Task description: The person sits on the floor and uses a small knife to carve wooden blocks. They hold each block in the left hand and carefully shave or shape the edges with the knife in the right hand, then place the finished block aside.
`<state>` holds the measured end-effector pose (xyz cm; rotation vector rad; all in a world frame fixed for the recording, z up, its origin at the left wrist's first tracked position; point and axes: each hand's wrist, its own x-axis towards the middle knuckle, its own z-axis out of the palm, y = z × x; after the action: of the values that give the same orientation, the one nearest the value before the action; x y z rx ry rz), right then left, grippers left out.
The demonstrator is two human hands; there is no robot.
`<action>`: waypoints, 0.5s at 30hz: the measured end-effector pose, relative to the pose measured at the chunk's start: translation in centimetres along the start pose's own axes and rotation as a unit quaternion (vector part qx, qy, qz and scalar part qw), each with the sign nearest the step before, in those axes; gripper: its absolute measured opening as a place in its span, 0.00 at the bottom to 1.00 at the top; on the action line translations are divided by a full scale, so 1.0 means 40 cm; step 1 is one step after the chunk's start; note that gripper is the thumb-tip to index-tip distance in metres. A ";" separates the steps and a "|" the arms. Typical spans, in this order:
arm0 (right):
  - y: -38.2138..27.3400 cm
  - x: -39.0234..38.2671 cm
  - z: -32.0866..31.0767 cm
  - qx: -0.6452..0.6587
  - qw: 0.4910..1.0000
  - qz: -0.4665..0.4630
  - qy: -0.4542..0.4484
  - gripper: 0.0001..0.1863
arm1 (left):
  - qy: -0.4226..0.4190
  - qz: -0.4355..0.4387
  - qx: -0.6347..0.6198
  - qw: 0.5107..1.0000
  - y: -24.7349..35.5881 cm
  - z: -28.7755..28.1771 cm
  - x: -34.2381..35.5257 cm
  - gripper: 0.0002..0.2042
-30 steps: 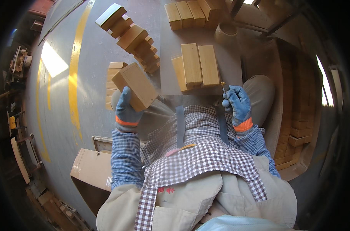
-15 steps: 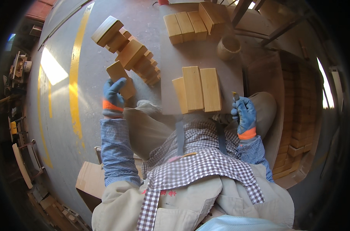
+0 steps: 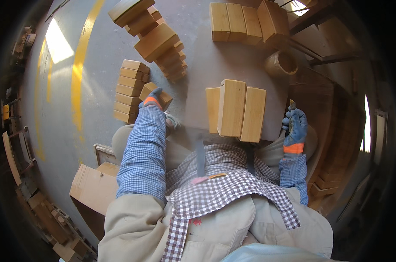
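My left hand (image 3: 151, 99), in a blue glove with an orange cuff, reaches to the floor on the left and grips a wooden block (image 3: 162, 98). Right beside it is a stack of wooden blocks (image 3: 128, 92). My right hand (image 3: 296, 124), gloved alike, is closed around a small dark tool (image 3: 292, 105) with a yellowish tip; its lower part is hidden in the fingers. Between my hands, three wooden blocks (image 3: 232, 107) lie at the near edge of a low brown work surface (image 3: 200, 107), the middle one higher than its neighbours.
A taller, uneven pile of blocks (image 3: 156, 41) stands on the floor beyond my left hand. Several blocks (image 3: 237, 24) and a round brown container (image 3: 281, 63) are at the surface's far end. A large bin (image 3: 333, 144) stands right, a cardboard box (image 3: 91, 185) lower left.
My left hand has moved inward with the block, and a stack of blocks now shows beside it. My right hand, still around the tool, appears farther right. The view has shifted.
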<state>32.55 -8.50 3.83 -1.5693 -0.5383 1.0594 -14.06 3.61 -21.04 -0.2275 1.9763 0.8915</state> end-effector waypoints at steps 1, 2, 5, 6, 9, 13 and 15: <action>-0.008 -0.002 -0.004 -0.013 1.000 0.006 0.020 0.08 | -0.014 -0.037 0.044 0.998 -0.051 0.010 0.070 0.27; -0.012 -0.006 -0.013 -0.021 0.999 0.004 0.035 0.08 | -0.019 -0.064 0.065 0.996 -0.099 0.022 0.141 0.27; -0.035 -0.054 -0.041 -0.042 0.996 0.003 0.077 0.09 | -0.014 -0.108 0.033 0.994 -0.202 0.052 0.320 0.28; -0.035 -0.060 -0.044 -0.049 0.995 -0.002 0.087 0.09 | -0.025 -0.123 0.022 0.992 -0.214 0.066 0.375 0.28; -0.046 -0.078 -0.056 -0.088 0.986 0.005 0.141 0.09 | -0.062 -0.170 0.009 0.983 -0.267 0.133 0.482 0.28; -0.074 -0.100 -0.049 -0.132 0.979 0.010 0.156 0.08 | -0.079 -0.193 0.002 0.978 -0.312 0.152 0.522 0.28; -0.085 -0.098 -0.044 -0.144 0.976 -0.003 0.166 0.08 | -0.085 -0.197 -0.007 0.977 -0.320 0.145 0.520 0.28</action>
<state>32.76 -11.62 8.35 -1.9509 -0.4801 0.7122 -15.48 2.15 -46.07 -0.5152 1.6874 0.6429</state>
